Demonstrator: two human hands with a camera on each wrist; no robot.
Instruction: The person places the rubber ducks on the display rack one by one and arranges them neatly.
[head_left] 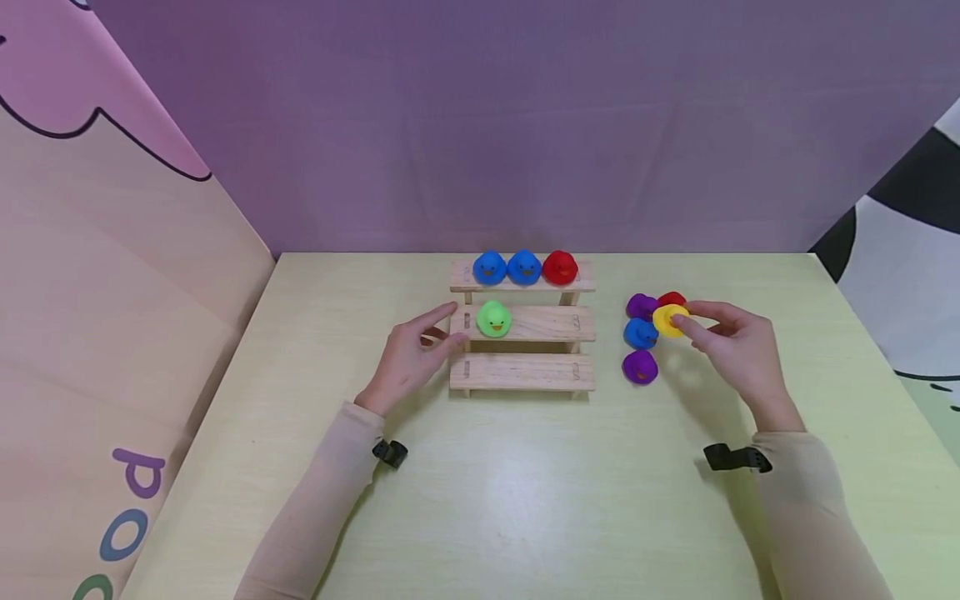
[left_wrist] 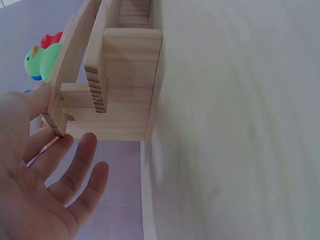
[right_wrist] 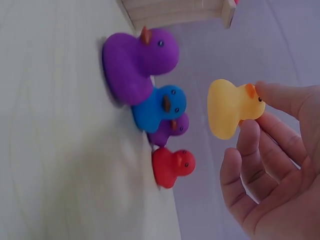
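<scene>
A yellow rubber duck (right_wrist: 226, 108) is pinched between the thumb and fingers of my right hand (head_left: 742, 348), raised off the table. Beside it on the table stand a blue duck (head_left: 640, 334), two purple ducks (head_left: 640, 367) and a red duck (right_wrist: 172, 167). My left hand (head_left: 411, 360) grips the left end of the middle step of a three-step wooden stand (head_left: 521, 372), thumb and index finger on the board, other fingers spread. On that step sits a green duck (head_left: 494, 319). The top step carries two blue ducks (head_left: 524, 267) and a red duck (head_left: 560, 267).
The stand is near the back edge of the pale wooden table (head_left: 480, 500). A purple cloth backdrop (head_left: 525, 125) rises behind it, with printed panels (head_left: 112, 292) at both sides. Each wrist wears a black strap mount (head_left: 738, 457).
</scene>
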